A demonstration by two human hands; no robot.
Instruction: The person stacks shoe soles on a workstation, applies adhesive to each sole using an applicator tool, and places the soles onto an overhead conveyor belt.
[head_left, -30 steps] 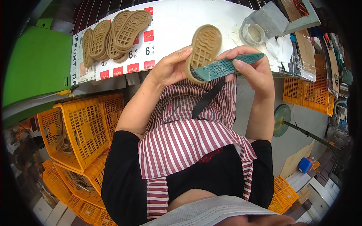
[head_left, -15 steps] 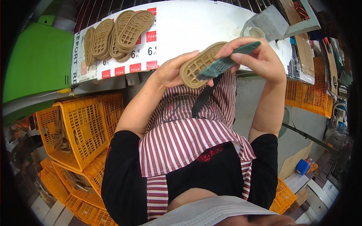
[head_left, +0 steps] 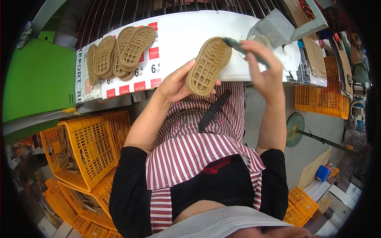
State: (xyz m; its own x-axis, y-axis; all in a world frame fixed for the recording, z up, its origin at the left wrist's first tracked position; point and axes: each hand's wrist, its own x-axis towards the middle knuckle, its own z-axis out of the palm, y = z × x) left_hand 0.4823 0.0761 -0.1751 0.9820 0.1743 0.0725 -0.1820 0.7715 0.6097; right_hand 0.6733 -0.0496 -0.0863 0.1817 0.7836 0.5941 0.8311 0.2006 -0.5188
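1. Tan sole (head_left: 208, 66) is clasped in the left hand (head_left: 174, 85), thumb along its left edge and fingertips showing past its right; its grooved, gridded face is turned up.
2. Right hand (head_left: 265, 74) pinches a dark green tool (head_left: 235, 45) between thumb and fingers. The tool's dark tip is at the sole's upper right edge; whether it touches, I cannot tell.
3. Both hands are at the near edge of a white table (head_left: 178, 35).
4. Other tan soles (head_left: 136, 47) lie overlapping on the table's left part, over a red-and-white printed sheet (head_left: 139, 85).
5. Toward the table's right end stands a grey container (head_left: 274, 27).
6. Below are a striped apron (head_left: 190, 160) and, on the left, stacked orange crates (head_left: 91, 141).
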